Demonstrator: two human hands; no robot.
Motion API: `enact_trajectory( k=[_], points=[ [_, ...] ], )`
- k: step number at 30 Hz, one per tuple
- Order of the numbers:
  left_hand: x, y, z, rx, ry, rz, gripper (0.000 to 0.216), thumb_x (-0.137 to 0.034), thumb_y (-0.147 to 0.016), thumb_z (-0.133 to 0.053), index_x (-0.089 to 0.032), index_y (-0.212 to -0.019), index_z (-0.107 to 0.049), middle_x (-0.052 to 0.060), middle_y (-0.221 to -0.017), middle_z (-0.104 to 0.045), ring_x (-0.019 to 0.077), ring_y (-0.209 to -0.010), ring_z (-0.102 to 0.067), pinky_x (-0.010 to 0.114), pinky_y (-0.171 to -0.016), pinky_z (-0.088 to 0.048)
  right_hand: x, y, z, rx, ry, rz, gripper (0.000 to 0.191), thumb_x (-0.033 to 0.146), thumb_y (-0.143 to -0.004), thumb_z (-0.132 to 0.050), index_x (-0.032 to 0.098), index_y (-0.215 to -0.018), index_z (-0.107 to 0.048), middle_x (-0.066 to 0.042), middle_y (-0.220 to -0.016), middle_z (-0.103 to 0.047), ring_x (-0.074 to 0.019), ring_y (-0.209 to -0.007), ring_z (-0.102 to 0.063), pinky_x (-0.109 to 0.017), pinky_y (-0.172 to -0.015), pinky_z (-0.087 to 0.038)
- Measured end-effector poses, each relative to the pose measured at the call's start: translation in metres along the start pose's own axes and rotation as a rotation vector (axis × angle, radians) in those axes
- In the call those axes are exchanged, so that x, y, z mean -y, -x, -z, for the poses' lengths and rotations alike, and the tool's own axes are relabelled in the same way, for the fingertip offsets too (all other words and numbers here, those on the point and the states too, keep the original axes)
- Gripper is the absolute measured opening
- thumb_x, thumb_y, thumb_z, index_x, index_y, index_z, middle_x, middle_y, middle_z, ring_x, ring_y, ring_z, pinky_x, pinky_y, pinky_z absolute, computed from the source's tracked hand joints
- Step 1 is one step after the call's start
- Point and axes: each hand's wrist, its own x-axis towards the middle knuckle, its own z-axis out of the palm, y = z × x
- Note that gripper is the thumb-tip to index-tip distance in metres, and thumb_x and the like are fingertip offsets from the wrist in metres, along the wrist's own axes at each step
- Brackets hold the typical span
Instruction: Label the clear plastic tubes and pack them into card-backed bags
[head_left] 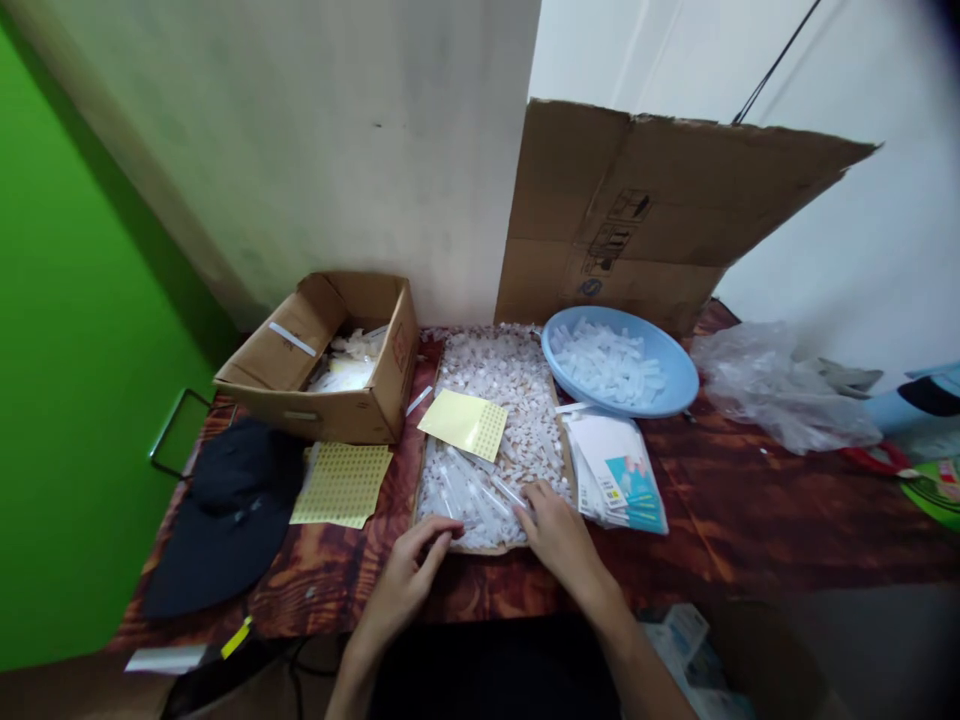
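My left hand (421, 565) is at the near left edge of a shallow cardboard tray (466, 550). Its fingers are bent and loosely apart, with nothing visible in them. At the tray's near right side, my right hand (556, 535) has thumb and fingers around the end of a clear plastic strip (508, 490). More clear plastic strips (465, 495) lie in a heap between the hands, on a layer of small whitish pieces (525, 400) that covers the tray. A pale yellow sticker sheet (465, 422), with stickers at its right end, lies on top of that layer.
Left of the tray are an open cardboard box (345, 415), yellow sticker sheets (341, 485) and a black cap (225, 510). To the right are a blue basin (679, 385) of translucent strips, printed packets (622, 475) and a crumpled plastic bag (780, 390). A cardboard sheet (660, 210) leans behind.
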Motion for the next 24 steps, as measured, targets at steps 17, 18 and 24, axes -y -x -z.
enact_trajectory(
  k=[17, 18, 24],
  points=[
    [0.024, -0.032, -0.031, 0.019, -0.753, -0.543, 0.033, -0.005, -0.095, -0.049, -0.019, -0.120, -0.065, 0.010, -0.126, -0.067, 0.0249, -0.121, -0.061, 0.041, -0.103, -0.054, -0.009, 0.026, 0.029, -0.440, -0.292, 0.168, 0.023, 0.033, -0.097, -0.055, 0.021, -0.110, -0.070, -0.008, -0.100, -0.070, -0.0219, -0.078, -0.066, -0.035, -0.077, -0.053],
    [0.027, -0.033, -0.030, 0.017, -0.778, -0.583, 0.038, 0.000, -0.092, -0.049, -0.018, -0.122, -0.065, 0.011, -0.128, -0.066, 0.0254, -0.125, -0.059, 0.041, -0.105, -0.053, -0.007, 0.025, 0.035, -0.458, -0.325, 0.165, 0.024, 0.036, -0.098, -0.056, 0.021, -0.111, -0.070, -0.008, -0.101, -0.070, -0.0215, -0.077, -0.066, -0.035, -0.075, -0.053],
    [0.048, -0.026, -0.019, -0.035, -0.865, -0.775, 0.059, 0.011, -0.085, -0.039, -0.019, -0.128, -0.065, 0.010, -0.135, -0.065, 0.0242, -0.135, -0.054, 0.038, -0.104, -0.055, 0.013, 0.016, 0.072, -0.467, -0.521, 0.121, 0.034, 0.047, -0.098, -0.054, 0.021, -0.114, -0.068, -0.009, -0.106, -0.072, -0.0222, -0.079, -0.068, -0.034, -0.075, -0.054]
  ],
)
